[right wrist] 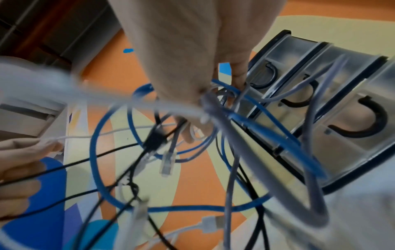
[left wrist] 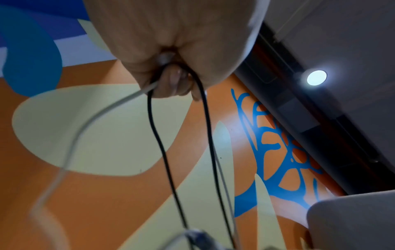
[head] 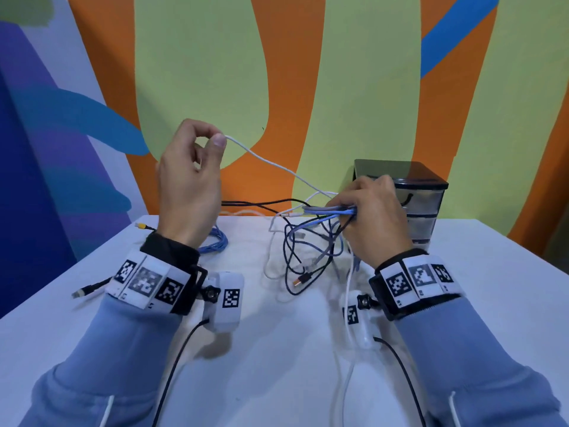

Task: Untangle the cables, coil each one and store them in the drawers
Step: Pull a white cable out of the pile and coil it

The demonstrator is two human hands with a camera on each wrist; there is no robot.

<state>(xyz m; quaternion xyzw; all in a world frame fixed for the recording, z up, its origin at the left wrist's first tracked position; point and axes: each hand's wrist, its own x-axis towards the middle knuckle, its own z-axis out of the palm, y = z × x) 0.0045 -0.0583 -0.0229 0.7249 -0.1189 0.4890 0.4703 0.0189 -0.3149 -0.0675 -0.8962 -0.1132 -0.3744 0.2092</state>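
Note:
My left hand (head: 212, 140) is raised above the table and pinches a thin white cable (head: 271, 161) between thumb and forefinger. In the left wrist view a black cable (left wrist: 159, 135) also loops through the curled fingers (left wrist: 173, 81) beside the white cable (left wrist: 85, 128). The white cable slopes down to my right hand (head: 351, 211), which grips a tangled bundle of blue, grey, black and white cables (head: 308, 251). The bundle hangs down onto the white table (head: 277, 349). The bundle (right wrist: 215, 108) fills the right wrist view.
A small drawer unit (head: 421, 198) with a black top and clear drawers (right wrist: 320, 101) stands just behind my right hand, all drawers closed. A coiled blue cable (head: 217, 241) lies behind my left wrist. Two black cable ends (head: 86, 289) lie at the table's left side.

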